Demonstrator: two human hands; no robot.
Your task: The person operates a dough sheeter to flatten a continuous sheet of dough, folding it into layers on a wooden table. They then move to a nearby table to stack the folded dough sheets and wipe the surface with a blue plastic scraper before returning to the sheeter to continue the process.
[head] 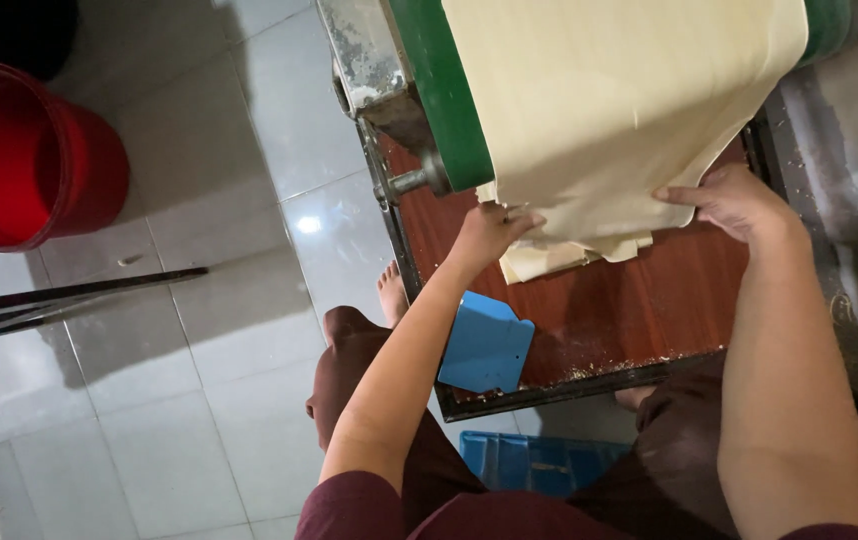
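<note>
Head view. The left hand (489,232) pinches the lower left edge of a pale dough sheet (619,100) hanging from a green roller (449,110) at 12 o'clock; the right hand (739,203) grips its right edge. Folded dough (559,255) lies on the reddish-brown table (649,300). A blue scraper (486,343) rests at 6 o'clock, a red bucket (24,160) at 9 o'clock.

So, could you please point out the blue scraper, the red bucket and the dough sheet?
blue scraper (486,345), head view, middle of blade.
red bucket (89,165), head view, outer wall.
dough sheet (609,100), head view, middle of sheet.
</note>
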